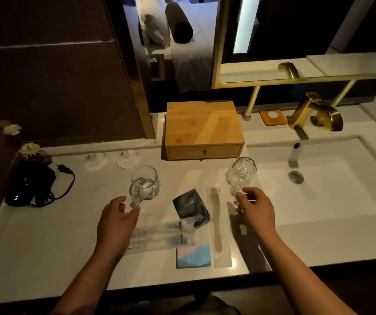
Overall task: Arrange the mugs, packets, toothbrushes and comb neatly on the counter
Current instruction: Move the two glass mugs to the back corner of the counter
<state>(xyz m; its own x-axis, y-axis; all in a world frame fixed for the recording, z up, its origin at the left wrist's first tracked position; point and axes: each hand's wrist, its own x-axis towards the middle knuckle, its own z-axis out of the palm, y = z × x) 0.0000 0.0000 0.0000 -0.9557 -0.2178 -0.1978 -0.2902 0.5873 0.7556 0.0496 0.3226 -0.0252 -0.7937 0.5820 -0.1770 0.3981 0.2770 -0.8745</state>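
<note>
Two clear glass mugs are lifted above the white counter [46, 246]. My left hand [116, 221] grips the handle of the left mug [145, 185], which tilts its mouth away from me. My right hand [255, 208] holds the right mug [242, 176] by its handle. Between my hands lie two dark packets [190, 205], a comb in a long clear sleeve [217, 226], two wrapped toothbrushes [164, 235] lying sideways, and a pink-and-blue packet [194, 256] near the front edge.
A wooden drawer box [203, 130] stands at the back. Two round coasters [112, 159] lie left of it. A black hair dryer with cord [30, 185] sits far left. The sink basin [318, 189] and gold faucet [314, 112] are on the right.
</note>
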